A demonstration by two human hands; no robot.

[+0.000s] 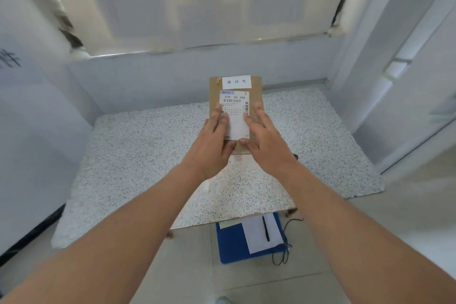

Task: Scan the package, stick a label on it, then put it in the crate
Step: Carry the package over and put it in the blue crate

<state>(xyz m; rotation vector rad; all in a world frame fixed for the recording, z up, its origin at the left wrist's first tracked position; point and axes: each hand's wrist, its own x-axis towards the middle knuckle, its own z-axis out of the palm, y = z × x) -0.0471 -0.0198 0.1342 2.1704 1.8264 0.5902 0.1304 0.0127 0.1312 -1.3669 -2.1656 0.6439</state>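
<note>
**Both hands flat on the package, pressing at the label**

Brown cardboard package [235, 106] lying flat on the speckled stone tabletop [148, 155], toward the far middle, long side running away from the camera. Big white shipping label [235, 116] with barcodes on its top face, reading "S30 D5 065". Smaller white strip [236, 81] with three printed characters stuck at the package's far edge, just above the shipping label.

Left hand [212, 145] laid palm-down, fingers spread and stretched forward along the label's left edge, thumb tucked at the near corner. Right hand [265, 140] mirroring it, fingers splayed over the label's right edge and the bare cardboard beside it, thumb meeting the label's near edge. Neither hand gripping anything: both wide and flat, resting on top. Thumbs close together at the package's near end.

Below the table's near edge, a blue folder [232, 244] on the tiled floor, white sheet [256, 234] on it, black pen [265, 228] lying on the sheet, black cord [283, 249] looped beside. No crate visible.
</note>
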